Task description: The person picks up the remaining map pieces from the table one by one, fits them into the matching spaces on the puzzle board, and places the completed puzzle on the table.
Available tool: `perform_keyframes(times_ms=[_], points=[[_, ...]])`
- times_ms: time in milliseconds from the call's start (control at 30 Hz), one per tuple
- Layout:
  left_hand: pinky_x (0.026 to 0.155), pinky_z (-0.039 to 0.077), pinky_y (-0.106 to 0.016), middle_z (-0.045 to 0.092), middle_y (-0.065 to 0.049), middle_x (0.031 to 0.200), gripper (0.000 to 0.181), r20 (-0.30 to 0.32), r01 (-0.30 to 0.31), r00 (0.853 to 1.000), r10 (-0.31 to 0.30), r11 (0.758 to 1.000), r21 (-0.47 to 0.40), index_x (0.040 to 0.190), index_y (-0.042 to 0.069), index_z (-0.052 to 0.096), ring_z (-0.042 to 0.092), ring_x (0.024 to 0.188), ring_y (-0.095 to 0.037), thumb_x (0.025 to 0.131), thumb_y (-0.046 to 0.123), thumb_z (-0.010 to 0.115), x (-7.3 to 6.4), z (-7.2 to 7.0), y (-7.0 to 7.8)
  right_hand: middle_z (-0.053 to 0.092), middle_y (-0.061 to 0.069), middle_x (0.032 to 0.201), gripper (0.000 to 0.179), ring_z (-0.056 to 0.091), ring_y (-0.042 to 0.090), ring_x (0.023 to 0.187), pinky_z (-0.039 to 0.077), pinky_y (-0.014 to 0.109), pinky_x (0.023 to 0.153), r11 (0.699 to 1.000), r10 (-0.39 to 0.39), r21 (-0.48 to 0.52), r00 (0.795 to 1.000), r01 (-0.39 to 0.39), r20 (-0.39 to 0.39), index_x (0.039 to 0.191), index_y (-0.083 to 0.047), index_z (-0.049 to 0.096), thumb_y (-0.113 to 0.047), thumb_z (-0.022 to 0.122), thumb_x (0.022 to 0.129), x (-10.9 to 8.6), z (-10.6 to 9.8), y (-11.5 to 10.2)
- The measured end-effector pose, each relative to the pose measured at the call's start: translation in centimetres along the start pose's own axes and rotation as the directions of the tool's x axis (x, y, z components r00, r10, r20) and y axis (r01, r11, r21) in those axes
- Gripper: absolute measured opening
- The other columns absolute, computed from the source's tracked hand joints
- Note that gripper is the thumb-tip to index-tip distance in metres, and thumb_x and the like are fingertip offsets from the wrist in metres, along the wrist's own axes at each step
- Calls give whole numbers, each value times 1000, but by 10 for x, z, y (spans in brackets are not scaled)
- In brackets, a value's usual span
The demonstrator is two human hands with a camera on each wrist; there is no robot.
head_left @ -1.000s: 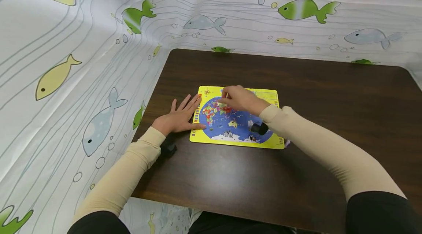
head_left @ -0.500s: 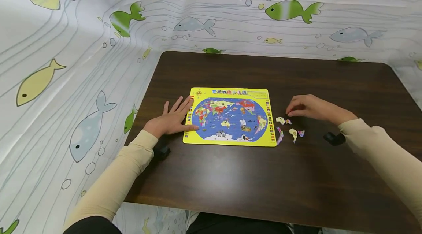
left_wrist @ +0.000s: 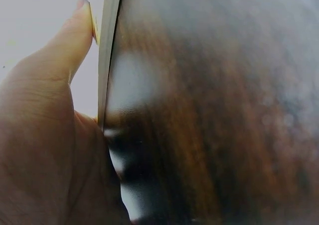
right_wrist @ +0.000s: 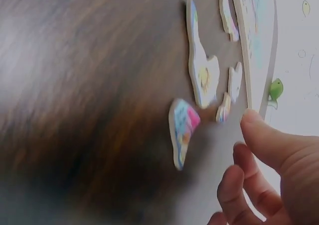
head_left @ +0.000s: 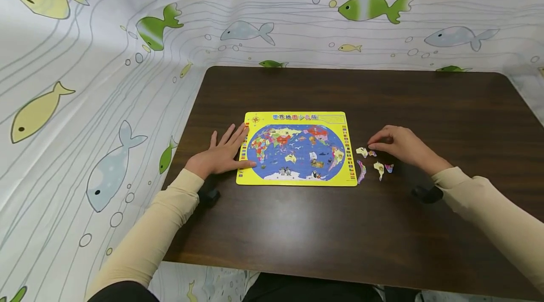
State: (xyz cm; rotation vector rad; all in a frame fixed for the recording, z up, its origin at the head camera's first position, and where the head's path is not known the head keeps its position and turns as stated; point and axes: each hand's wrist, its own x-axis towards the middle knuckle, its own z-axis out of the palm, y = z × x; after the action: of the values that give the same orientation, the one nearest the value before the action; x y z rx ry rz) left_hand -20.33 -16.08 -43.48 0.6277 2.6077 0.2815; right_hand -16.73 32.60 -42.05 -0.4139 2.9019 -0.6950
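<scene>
A yellow-bordered world map puzzle board (head_left: 297, 183) lies flat on the dark table. My left hand (head_left: 218, 154) rests spread on its left edge, the thumb on the board's face; the left wrist view shows this hand (left_wrist: 40, 115) beside the board's side. To the right of the board, my right hand (head_left: 401, 146) hovers with bent fingers, thumb and index tips close together by the loose pieces. In the right wrist view nothing shows in the hand (right_wrist: 289, 170). Nearest it are a white-yellow piece (head_left: 361, 151) and a small orange-purple piece (head_left: 372, 153); the index tip is hidden there.
Nearer me lie a purple strip piece (head_left: 361, 172), a yellow tapering piece (head_left: 379, 169) and a pink-blue piece (head_left: 388, 168). Around the table (head_left: 289, 231) hangs a white cloth (head_left: 127, 80) printed with fish.
My right hand has left the board's map and gone right to the loose pieces, then shifted slightly toward them. The left hand stays on the board's edge. The head view has shifted.
</scene>
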Motion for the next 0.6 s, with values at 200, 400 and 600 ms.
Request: perform_keyframes(times_ms=[200, 400, 600], points=[[113, -11, -65, -19, 8, 160, 105, -7, -7, 1000, 7, 1000, 13, 153, 28, -13, -17, 149, -25, 79, 82, 39, -2, 2, 0, 62, 4, 94, 16, 50, 17, 69, 41, 27, 57, 999, 31, 41, 999, -32, 9, 98, -18, 75, -28, 71, 86, -2, 8, -7], [113, -10, -65, -18, 8, 161, 106, -16, -5, 1000, 5, 1000, 20, 153, 27, -12, -15, 149, -25, 79, 82, 40, -5, 3, 0, 67, 1, 91, 12, 58, 12, 72, 47, 23, 60, 995, -41, 93, 999, 38, 23, 95, -17, 76, -18, 74, 83, 2, 14, -7], [113, -10, -65, -17, 7, 161, 104, -18, -1, 1000, 1, 1000, 10, 153, 27, -11, -15, 149, -25, 80, 80, 41, -5, 0, 2, 67, -4, 92, 14, 59, 10, 77, 50, 23, 67, 989, -145, 54, 987, 141, 64, 95, -20, 75, -11, 71, 84, 21, 7, -5]])
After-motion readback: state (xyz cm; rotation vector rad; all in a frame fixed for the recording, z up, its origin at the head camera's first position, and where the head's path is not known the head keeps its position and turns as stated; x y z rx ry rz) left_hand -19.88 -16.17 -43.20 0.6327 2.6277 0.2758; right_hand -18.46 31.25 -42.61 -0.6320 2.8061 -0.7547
